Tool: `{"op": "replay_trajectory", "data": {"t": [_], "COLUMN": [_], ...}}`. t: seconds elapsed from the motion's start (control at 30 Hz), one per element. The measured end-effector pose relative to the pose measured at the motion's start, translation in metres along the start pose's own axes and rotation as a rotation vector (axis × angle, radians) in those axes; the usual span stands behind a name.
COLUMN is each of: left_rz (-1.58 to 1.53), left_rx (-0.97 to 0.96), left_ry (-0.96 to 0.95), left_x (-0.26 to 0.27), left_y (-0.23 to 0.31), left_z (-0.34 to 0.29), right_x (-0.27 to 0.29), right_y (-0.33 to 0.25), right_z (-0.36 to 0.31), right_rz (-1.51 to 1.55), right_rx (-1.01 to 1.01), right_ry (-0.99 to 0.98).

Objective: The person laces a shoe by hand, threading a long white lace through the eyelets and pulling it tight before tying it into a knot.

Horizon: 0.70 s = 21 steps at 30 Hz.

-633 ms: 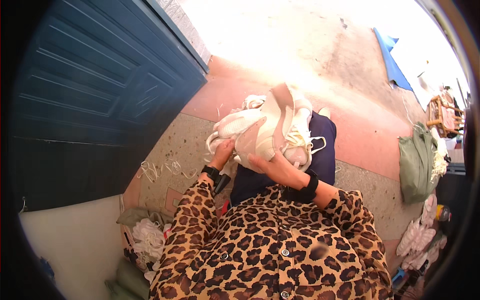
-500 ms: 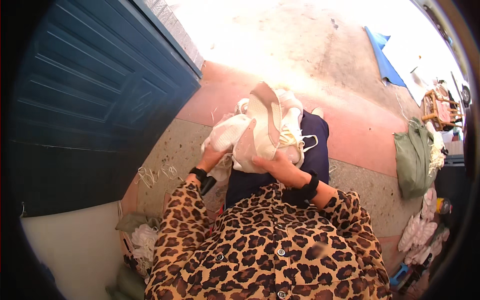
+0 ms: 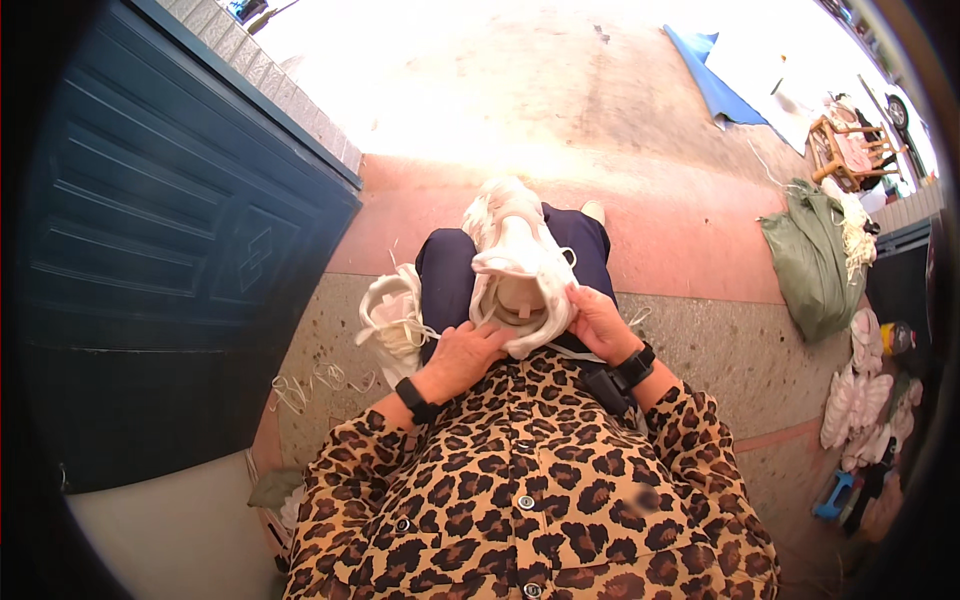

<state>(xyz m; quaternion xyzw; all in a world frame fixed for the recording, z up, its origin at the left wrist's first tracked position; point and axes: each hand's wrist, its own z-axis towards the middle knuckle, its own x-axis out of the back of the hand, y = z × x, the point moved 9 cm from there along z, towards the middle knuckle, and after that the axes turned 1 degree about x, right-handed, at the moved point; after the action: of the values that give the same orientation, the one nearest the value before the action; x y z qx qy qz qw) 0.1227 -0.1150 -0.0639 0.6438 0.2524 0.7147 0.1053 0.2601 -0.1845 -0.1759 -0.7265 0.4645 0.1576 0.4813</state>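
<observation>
Head view, looking down at a lap in dark blue trousers. Held upright there between both hands: a white shoe, sole side turned toward the camera, tan insole patch showing in its opening. Left hand curled against the lower left edge of the shoe, fingers folded narrow and pressed to the white fabric; whether truly clamped or merely bracing, could not tell. Right hand wrapped round the shoe's right side, thumb and fingers closed on its rim, holding it. Black bands worn on both wrists, sleeves in leopard print.

Just beside the left knee, resting on the speckled floor: a loose bundle of white shoe uppers, touching the trouser leg. Scattered near it, thin pale thread scraps. To the left, a tall dark blue panelled door. Beyond the knees, a reddish step and sunlit concrete, much washed out.

Well apart on the right: a slumped green sack, a heap of white pieces stacked by the wall, a wooden chair, a blue tarp spread farther back. Lower right corner too dark and bent to make out.
</observation>
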Motion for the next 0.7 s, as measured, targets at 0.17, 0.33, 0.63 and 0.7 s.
{"op": "replay_trajectory", "data": {"t": [0.17,0.33,0.63,0.7], "left_rz": [0.194,0.152,0.024,0.153], "left_rx": [0.084,0.015,0.265,0.161], "left_ry": [-0.129,-0.115,0.414,0.305], "left_x": [-0.028,-0.030,0.034,0.017], "left_y": [0.002,0.012,-0.028,-0.014], "left_z": [0.002,0.004,0.026,0.030], "right_x": [-0.054,-0.064,-0.063,-0.064], "right_y": [-0.065,-0.054,-0.055,-0.059], "right_z": [-0.057,-0.046,-0.044,-0.046], "right_rz": [-1.457,-1.584,-1.476,-1.469], "right_rx": [0.851,0.521,0.584,0.633], "right_ry": [0.365,0.288,0.305,0.320]}}
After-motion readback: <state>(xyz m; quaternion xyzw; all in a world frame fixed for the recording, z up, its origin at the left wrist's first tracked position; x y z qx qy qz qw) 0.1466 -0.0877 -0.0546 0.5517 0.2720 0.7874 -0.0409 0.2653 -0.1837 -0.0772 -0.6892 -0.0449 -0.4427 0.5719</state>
